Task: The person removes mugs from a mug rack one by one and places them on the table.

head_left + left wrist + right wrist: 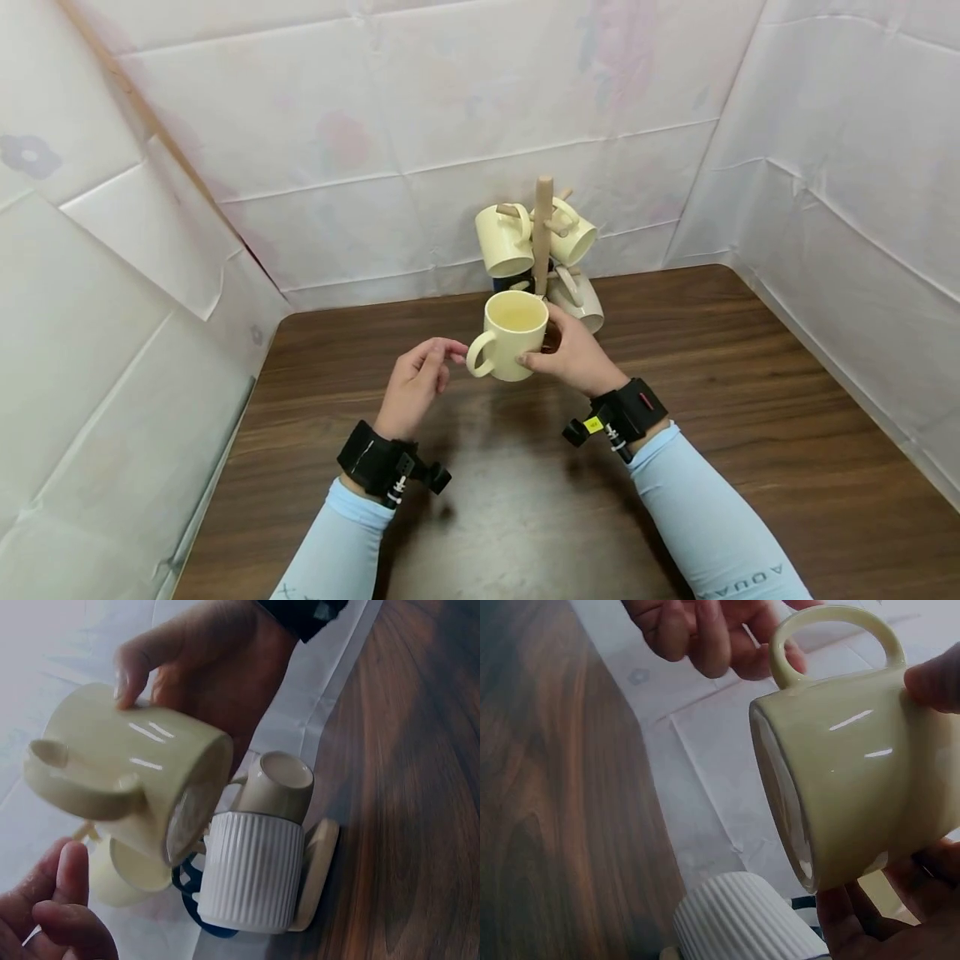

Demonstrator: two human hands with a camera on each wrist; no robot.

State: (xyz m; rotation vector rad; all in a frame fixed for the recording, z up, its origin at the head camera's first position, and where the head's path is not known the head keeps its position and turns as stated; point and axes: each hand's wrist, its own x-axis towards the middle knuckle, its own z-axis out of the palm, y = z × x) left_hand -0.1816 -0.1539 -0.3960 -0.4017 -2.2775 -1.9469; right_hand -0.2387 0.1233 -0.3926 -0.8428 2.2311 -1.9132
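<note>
My right hand [577, 358] grips a pale yellow mug [513, 346] round its body, thumb on the near side and fingers behind. The mug is held above the table in front of a wooden mug tree [543, 237], its handle [82, 787] pointing left. Close by that handle is my left hand [415, 387], with its fingers loosely bent and its fingertips right at the handle's outer edge in the head view. From the left wrist, those fingers [73, 874] show below the handle and hold nothing.
On the tree hang two yellow mugs, one left [501, 242] and one right [576, 243], over an off-white mug [587, 307] and a dark blue mug [512, 282]. A white ribbed mug [251, 874] shows from the left wrist. Sheet-covered walls [450, 100] bound the brown table [315, 375].
</note>
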